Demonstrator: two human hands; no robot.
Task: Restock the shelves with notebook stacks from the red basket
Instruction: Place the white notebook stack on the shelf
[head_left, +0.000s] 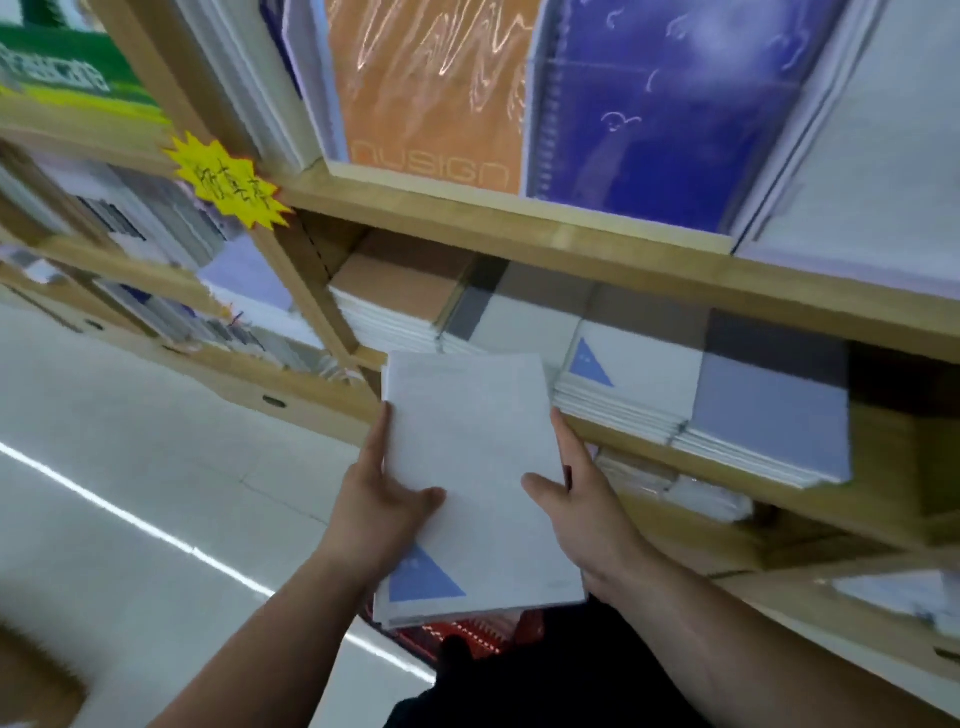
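Two bare forearms reach up from the near edge, and between them the left grip (384, 499) and right grip (587, 499) clamp a notebook stack (478, 457) from its two long sides. Each grip is closed on the stack, with the thumb flat on the white top cover and the forefinger stretched along the side edge. The other fingers are hidden underneath. A blue triangle marks the cover's near left corner.

Under the stack's near edge a strip of the red basket (467, 631) shows, close above dark clothing.

The stack's far edge overlaps the front lip of the wooden shelf (649, 447), in front of a grey and white pile (483, 317). Just right of it sits a pile (634, 374) with the same blue triangle, then a lilac pile (769, 415). A brown-covered pile (395, 280) lies to the left against the upright post (306, 291). A shadowed gap runs between these piles and the shelf board above (519, 234). Right of the lilac pile is a dark open stretch.

On the higher shelf stand an orange notebook (431, 93) and a blue spiral notebook (665, 104). A yellow star-shaped tag (228, 182) hangs at the post. Pale floor (130, 467) spreads wide to the left.
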